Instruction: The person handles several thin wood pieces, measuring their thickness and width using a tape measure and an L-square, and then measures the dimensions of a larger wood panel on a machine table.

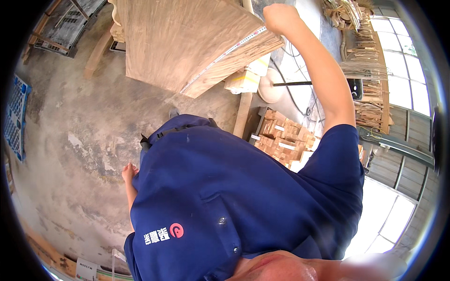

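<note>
The right arm was stretched out straight from the shoulder, bare below the short blue sleeve, up toward the top of the view, and the right hand [280, 18] sat at the far corner of the wooden board [187, 42]. Its grip was curled into a tight fist at the end of a tape measure [225, 55]; whether the fingers pinched the tape itself I could not tell. The tape lay flat along the board's near edge, its long axis running diagonally from the fist down and leftward to the board's lower corner. The board was a broad pale slab, its face toward the camera, held above the concrete floor [84, 140]. The left hand [129, 172] hung low beside the blue shirt [225, 196], apart from the board, fingers loosely bent and holding nothing. Stacked wooden blocks [283, 138] lay below the right arm, just beyond the shirt.
</note>
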{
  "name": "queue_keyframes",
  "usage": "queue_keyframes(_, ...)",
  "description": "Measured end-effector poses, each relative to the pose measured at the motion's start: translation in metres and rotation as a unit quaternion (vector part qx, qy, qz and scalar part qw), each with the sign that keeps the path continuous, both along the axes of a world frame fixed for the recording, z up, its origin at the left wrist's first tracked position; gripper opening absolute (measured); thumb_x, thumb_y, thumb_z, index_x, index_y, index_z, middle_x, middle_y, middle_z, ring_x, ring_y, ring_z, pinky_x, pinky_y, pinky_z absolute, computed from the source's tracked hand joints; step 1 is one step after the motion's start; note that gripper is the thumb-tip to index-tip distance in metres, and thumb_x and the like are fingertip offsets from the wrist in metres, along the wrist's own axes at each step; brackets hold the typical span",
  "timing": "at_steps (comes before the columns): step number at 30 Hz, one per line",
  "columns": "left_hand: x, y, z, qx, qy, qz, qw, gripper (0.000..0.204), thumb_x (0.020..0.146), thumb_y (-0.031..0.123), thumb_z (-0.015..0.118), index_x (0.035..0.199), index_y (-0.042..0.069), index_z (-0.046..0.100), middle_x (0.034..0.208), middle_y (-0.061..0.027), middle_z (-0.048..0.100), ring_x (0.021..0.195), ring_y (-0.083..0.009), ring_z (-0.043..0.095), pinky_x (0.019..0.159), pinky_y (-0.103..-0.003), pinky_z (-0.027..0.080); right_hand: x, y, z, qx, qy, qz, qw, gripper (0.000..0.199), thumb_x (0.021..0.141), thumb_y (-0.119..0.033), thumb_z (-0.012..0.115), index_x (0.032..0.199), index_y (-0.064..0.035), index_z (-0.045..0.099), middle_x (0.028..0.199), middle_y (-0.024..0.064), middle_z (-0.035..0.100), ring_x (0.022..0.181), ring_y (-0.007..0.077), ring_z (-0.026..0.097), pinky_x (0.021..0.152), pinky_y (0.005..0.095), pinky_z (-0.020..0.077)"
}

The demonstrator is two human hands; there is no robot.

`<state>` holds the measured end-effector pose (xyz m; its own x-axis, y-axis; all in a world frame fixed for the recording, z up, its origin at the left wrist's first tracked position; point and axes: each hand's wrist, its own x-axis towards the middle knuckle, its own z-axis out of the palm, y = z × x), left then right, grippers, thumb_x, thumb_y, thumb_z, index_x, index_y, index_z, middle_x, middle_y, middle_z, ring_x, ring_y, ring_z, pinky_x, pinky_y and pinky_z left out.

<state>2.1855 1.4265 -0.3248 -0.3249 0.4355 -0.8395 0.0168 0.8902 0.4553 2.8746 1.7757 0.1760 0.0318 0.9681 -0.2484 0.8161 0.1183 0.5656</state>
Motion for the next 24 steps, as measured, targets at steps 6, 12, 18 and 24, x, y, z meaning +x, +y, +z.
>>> queue_keyframes(6,-0.01,-0.046,-0.01,0.022,0.017,-0.035,0.999,0.038,0.099,0.034,0.068,0.101,-0.003,0.07,0.082,-0.0108,0.073,0.07,-0.0193,0.07,0.059,-0.033,0.061,0.029,0.026,-0.011,-0.003,-0.001,-0.004,1.0,0.018,0.082,-0.019,0.066,0.084,-0.007,0.079,0.088,0.0168,0.077,0.087,0.0383,0.074,0.077,0.0493,0.0591)
queue_keyframes(12,-0.032,-0.108,-0.04,-0.02,0.047,-0.068,0.996,0.039,0.097,0.037,0.071,0.105,-0.001,0.073,0.088,-0.0099,0.077,0.071,-0.0157,0.069,0.065,-0.03,0.057,-0.007,0.037,0.002,-0.063,-0.051,-0.08,0.993,0.024,0.082,-0.011,0.063,0.099,-0.0049,0.079,0.101,0.0172,0.077,0.095,0.0356,0.075,0.077,0.0473,0.0601)
queue_keyframes(18,-0.027,-0.123,-0.032,-0.008,0.007,0.018,1.0,0.037,0.096,0.034,0.073,0.105,-0.001,0.072,0.087,-0.0108,0.075,0.072,-0.0159,0.07,0.062,-0.029,0.055,0.008,0.043,-0.005,-0.049,-0.056,-0.078,0.994,0.024,0.082,-0.013,0.065,0.1,-0.004,0.079,0.103,0.0168,0.078,0.097,0.0356,0.075,0.079,0.0468,0.06)
queue_keyframes(24,-0.019,-0.101,-0.017,-0.014,-0.011,0.04,0.999,0.035,0.099,0.033,0.07,0.11,-0.001,0.066,0.087,-0.0103,0.072,0.064,-0.0202,0.069,0.056,-0.032,0.057,0.0,0.048,-0.005,-0.055,-0.067,-0.101,0.991,0.024,0.082,-0.014,0.066,0.1,-0.0035,0.079,0.103,0.0171,0.078,0.097,0.0353,0.075,0.08,0.0465,0.0601)
